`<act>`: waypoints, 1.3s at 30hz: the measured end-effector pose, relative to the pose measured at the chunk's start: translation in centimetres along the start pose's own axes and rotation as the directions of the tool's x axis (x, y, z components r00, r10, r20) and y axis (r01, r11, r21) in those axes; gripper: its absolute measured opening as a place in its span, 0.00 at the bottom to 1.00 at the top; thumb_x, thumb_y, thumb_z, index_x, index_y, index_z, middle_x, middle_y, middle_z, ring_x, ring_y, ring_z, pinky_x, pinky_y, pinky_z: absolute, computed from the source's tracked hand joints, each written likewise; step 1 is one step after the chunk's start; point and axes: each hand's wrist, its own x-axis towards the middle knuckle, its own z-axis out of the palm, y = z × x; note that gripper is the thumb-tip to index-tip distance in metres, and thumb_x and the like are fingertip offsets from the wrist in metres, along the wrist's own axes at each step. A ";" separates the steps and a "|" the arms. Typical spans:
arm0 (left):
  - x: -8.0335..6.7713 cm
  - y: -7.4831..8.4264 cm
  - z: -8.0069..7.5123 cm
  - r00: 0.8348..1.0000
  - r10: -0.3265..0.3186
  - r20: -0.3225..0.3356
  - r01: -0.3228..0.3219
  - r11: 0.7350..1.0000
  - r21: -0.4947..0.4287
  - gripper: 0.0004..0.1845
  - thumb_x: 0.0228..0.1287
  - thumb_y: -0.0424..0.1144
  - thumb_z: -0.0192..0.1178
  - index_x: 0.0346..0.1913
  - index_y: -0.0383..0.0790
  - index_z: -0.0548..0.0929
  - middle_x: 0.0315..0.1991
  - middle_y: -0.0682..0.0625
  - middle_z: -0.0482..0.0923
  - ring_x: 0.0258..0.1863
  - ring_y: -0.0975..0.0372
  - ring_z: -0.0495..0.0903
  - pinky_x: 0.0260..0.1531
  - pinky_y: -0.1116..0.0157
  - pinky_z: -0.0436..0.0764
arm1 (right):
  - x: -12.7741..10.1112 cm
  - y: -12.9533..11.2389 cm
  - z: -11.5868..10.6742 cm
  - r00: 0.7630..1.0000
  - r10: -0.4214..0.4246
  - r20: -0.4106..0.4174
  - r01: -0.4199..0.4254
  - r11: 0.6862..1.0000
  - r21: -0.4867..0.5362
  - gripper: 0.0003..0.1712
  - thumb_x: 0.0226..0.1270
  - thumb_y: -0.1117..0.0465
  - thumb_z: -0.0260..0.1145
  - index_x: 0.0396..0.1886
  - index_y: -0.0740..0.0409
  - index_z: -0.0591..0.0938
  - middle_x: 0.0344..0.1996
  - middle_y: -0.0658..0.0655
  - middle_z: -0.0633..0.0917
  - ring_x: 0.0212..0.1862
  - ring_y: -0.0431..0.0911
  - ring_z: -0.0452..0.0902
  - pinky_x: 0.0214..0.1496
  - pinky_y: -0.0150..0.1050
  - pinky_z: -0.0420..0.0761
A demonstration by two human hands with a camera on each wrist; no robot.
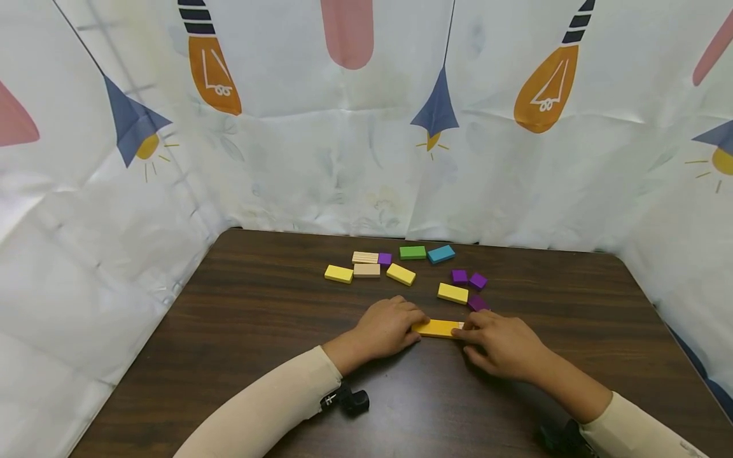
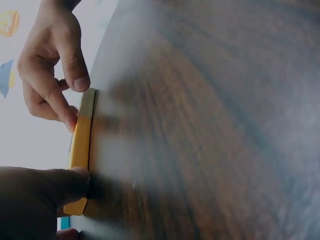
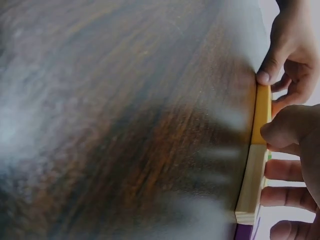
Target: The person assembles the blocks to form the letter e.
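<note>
An orange-yellow block point(image 1: 438, 328) lies on the table between both hands. My left hand point(image 1: 389, 327) pinches its left end, thumb at the near side and fingers behind. At its other end my right hand point(image 1: 504, 343) pinches it with thumb and forefinger, close to where it meets a plain wooden block point(image 3: 251, 185). These two blocks stand end to end in the right wrist view, with a purple block point(image 3: 243, 232) just past the wooden one. The right hand hides most of the wooden block in the head view.
Beyond the hands lie yellow blocks point(image 1: 453, 293), small purple blocks point(image 1: 460, 277), two plain wooden blocks point(image 1: 366, 271), a green block point(image 1: 412, 252) and a blue block point(image 1: 441, 254). A printed white curtain point(image 1: 343, 165) surrounds the dark wooden table point(image 1: 258, 286) at the back and sides.
</note>
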 end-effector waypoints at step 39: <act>4.6 -6.5 -0.4 0.970 -0.242 0.016 0.240 0.967 0.086 0.15 0.64 0.43 0.59 0.54 0.53 0.79 0.55 0.57 0.76 0.56 0.58 0.70 0.48 0.57 0.74 | -0.3 0.1 0.5 0.999 0.003 -0.047 -0.002 1.000 0.028 0.19 0.58 0.51 0.66 0.51 0.41 0.84 0.37 0.42 0.76 0.31 0.34 0.66 0.21 0.27 0.67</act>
